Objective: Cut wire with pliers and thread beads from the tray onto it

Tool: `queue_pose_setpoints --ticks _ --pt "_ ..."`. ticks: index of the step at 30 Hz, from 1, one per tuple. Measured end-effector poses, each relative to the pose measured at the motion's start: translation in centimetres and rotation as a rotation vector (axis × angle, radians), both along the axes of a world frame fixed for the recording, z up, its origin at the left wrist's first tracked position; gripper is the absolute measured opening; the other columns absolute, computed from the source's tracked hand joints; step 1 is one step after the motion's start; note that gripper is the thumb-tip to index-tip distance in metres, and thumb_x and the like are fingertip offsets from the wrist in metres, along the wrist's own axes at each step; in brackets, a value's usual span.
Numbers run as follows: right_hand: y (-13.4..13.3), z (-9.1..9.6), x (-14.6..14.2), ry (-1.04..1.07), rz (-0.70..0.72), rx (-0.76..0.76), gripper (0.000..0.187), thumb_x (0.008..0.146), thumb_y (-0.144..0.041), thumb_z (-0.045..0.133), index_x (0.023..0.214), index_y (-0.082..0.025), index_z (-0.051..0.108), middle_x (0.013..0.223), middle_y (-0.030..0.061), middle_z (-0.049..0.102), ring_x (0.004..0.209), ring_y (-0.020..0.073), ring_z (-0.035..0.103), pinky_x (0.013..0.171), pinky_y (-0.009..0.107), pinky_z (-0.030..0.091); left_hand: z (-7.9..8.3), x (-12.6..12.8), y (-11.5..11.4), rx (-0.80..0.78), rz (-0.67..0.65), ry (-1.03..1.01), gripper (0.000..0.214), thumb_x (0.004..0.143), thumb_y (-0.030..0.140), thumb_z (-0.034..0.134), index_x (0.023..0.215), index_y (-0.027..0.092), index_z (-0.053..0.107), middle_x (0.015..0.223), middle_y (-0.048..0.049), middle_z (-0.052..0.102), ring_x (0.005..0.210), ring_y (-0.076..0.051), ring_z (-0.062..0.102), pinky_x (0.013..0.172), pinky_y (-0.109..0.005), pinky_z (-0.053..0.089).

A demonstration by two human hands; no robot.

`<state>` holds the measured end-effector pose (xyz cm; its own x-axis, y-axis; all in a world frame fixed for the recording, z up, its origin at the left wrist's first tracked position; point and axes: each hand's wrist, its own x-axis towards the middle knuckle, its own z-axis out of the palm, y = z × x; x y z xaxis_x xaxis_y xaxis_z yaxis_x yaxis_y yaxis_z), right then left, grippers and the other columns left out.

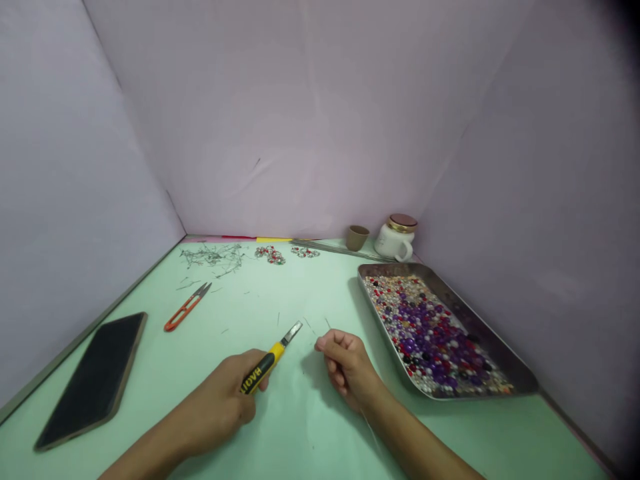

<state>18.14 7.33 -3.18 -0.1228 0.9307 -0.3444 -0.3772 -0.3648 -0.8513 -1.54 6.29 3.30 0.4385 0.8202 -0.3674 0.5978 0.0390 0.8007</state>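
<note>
My left hand [233, 393] is wrapped around a yellow-and-black utility knife [265, 367]. Its short metal end points up and to the right, towards my other hand, without touching it. My right hand [349, 367] is closed in a pinch, thumb against forefinger, just above the table. A thin wire [327, 323] sticks up past its fingertips, and a fine strand trails below the wrist. How much wire lies inside the fingers is hidden. Small wire snippets are scattered on the green tabletop [295, 433] in front of both hands.
At right stands a metal tray [367, 303] of mixed beads [425, 333]. Orange thread snips [185, 310] and a dark phone [95, 380] lie left. Farther back are a wire pile [213, 257], beaded pieces [270, 254], long rods [340, 249], a brown cup [357, 238] and a lidded white mug [393, 241].
</note>
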Motion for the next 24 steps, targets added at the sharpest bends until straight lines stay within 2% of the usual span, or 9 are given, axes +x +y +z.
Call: queue_pose_setpoints --ticks 4,13,17,19,22,23,24 --pt "-0.1 0.1 -0.2 -0.035 0.000 0.010 0.025 0.059 -0.034 0.065 0.058 -0.016 0.046 0.031 -0.0106 0.040 0.020 0.0008 0.022 0.021 0.013 0.012 -0.5 0.3 -0.3 0.026 0.009 0.011 0.025 0.045 0.006 0.034 0.065 0.020 0.035 0.061 0.0046 0.035 0.058 -0.011 0.033 0.054 -0.022 0.028" --pt "-0.1 0.1 -0.5 -0.078 0.002 0.054 0.027 0.059 -0.034 0.065 0.056 -0.016 0.046 0.029 -0.0104 0.040 0.020 0.0003 0.020 0.023 0.014 0.010 -0.2 0.7 -0.5 0.096 0.018 0.080 0.022 0.047 0.005 0.032 0.064 0.019 0.037 0.060 0.0040 0.036 0.058 -0.011 0.034 0.052 -0.022 0.026" --pt "-0.5 0.1 -0.5 -0.024 0.019 0.069 0.028 0.059 -0.035 0.066 0.055 -0.017 0.045 0.028 -0.0111 0.037 0.020 0.0007 0.018 0.023 0.014 0.009 -0.9 0.1 0.3 0.028 0.000 0.014 0.020 0.048 0.006 0.035 0.064 0.018 0.040 0.057 0.0047 0.036 0.055 -0.010 0.033 0.049 -0.022 0.024" --pt "-0.7 0.1 -0.4 0.012 0.028 0.063 0.028 0.058 -0.034 0.066 0.055 -0.017 0.045 0.028 -0.0115 0.035 0.021 0.0005 0.017 0.023 0.014 0.009 -1.3 -0.9 1.3 -0.020 0.101 -0.006 0.021 0.048 0.008 0.038 0.066 0.017 0.043 0.058 0.0042 0.039 0.055 -0.011 0.037 0.049 -0.022 0.027" --pt "-0.7 0.1 -0.2 0.078 0.034 0.029 0.026 0.058 -0.031 0.067 0.055 -0.016 0.046 0.029 -0.0119 0.033 0.022 0.0001 0.015 0.023 0.014 0.008 -1.2 -2.4 2.6 0.082 0.463 0.055 0.027 0.052 0.012 0.044 0.078 0.016 0.046 0.071 -0.0003 0.047 0.067 -0.015 0.046 0.056 -0.024 0.033" --pt "-0.6 0.1 -0.1 0.104 0.027 0.012 0.025 0.058 -0.030 0.067 0.056 -0.016 0.047 0.030 -0.0118 0.034 0.023 0.0000 0.015 0.023 0.014 0.008 -1.0 -2.7 2.8 0.124 0.491 0.051 0.030 0.053 0.013 0.044 0.082 0.017 0.045 0.076 -0.0014 0.048 0.072 -0.016 0.046 0.058 -0.025 0.034" --pt "-0.5 0.1 -0.1 0.134 0.017 -0.006 0.024 0.058 -0.030 0.067 0.058 -0.016 0.048 0.031 -0.0118 0.034 0.024 -0.0001 0.015 0.023 0.013 0.007 -0.7 -2.7 2.8 0.115 0.458 0.031 0.029 0.052 0.012 0.043 0.081 0.017 0.044 0.075 -0.0011 0.047 0.071 -0.016 0.045 0.057 -0.024 0.033"
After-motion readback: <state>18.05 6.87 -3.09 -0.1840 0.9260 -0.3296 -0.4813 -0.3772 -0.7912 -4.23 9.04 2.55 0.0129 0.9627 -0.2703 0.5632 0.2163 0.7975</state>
